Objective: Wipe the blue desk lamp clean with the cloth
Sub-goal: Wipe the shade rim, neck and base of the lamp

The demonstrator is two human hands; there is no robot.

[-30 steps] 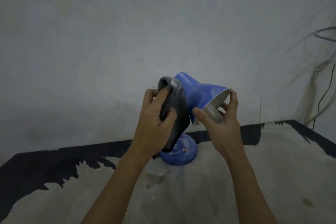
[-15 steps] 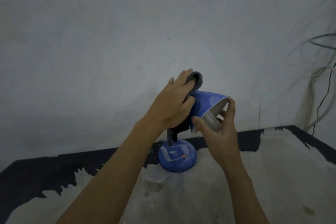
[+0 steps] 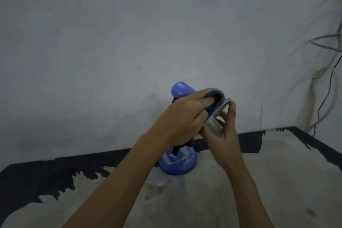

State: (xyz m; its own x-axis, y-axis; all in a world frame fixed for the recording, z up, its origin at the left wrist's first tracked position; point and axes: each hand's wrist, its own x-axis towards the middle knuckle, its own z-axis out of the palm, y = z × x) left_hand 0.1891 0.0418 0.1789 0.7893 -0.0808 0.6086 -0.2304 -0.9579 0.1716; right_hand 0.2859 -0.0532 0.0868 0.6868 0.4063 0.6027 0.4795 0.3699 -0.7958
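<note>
A grey wall [image 3: 129,42] fills the background, with loose cables [image 3: 325,57] hanging along its right side, and in front of it lies a worn table [image 3: 277,181], pale with black patches along its far edge. Near that far edge, about mid-width, the blue desk lamp [image 3: 182,89] stands on its round base [image 3: 177,164]. Its shade is tilted, the long axis running from the closed rounded end at upper left down to the open mouth at lower right, so the mouth faces right and toward the camera. The left hand [image 3: 182,118] lies over the top of the shade, fingers curled around a dark grey cloth [image 3: 217,98] and pressing it against the shade close to the rim. The right hand [image 3: 224,135] grips the mouth of the shade, thumb at the lower edge and fingers bent over the upper rim.
</note>
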